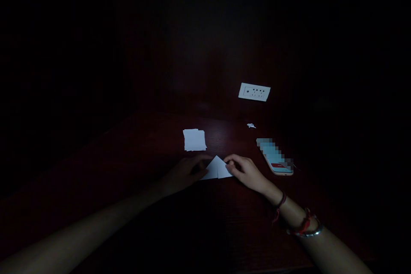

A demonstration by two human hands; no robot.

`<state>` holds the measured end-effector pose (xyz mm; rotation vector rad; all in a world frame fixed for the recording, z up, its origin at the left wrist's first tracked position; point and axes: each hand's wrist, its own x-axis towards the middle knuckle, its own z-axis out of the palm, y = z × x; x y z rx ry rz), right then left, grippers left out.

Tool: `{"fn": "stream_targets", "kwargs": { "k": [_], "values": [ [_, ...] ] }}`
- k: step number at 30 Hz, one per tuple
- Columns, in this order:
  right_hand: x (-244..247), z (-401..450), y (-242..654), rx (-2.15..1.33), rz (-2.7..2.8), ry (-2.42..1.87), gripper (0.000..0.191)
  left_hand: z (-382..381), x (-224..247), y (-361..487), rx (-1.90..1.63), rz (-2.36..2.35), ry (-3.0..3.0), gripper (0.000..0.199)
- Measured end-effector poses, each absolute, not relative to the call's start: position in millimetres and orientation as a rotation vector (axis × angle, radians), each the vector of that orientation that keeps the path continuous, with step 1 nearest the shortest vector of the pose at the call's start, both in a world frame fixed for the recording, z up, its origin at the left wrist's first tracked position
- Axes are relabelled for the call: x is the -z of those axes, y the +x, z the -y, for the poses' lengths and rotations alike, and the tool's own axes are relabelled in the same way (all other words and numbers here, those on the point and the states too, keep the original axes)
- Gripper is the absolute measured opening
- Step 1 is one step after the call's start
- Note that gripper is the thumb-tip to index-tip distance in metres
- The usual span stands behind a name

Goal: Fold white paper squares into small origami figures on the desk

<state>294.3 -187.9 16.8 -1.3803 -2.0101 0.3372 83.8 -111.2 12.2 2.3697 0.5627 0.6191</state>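
A folded white paper (217, 168) lies on the dark red table, its point facing away from me and a seam running down its middle. My left hand (189, 170) holds its left side between thumb and fingers. On the right side, my right hand (244, 171) pinches the paper's edge, the index finger curved near the top point. Just beyond the folded paper sits a stack of white square sheets (194, 140), its edges uneven.
A phone (276, 158) with a lit screen lies right of my right hand. Small white scraps (251, 125) are farther back on the table (154, 137). A white socket panel (254, 92) is on the dark wall behind. The surroundings are very dark.
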Motion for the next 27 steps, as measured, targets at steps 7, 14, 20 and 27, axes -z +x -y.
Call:
{"fn": "stream_targets", "kwargs": {
  "k": [7,14,20,27],
  "values": [
    [-10.5,187.5,294.3,-0.374,2.046,-1.395,0.034,112.0,-3.7,84.4,-0.581,-0.668,2.430,0.040],
    [-6.7,186.0,295.3,-0.320,2.173,-1.414,0.025,115.6,3.3,82.6,-0.645,-0.538,2.774,0.031],
    [-8.8,188.4,295.8,-0.290,2.262,-1.402,0.030,112.0,8.3,79.6,-0.626,-0.432,2.882,0.027],
    [-10.9,188.9,297.4,-0.155,2.334,-1.394,0.026,111.7,4.9,78.2,-0.567,-0.396,2.959,0.038]
  ]
}}
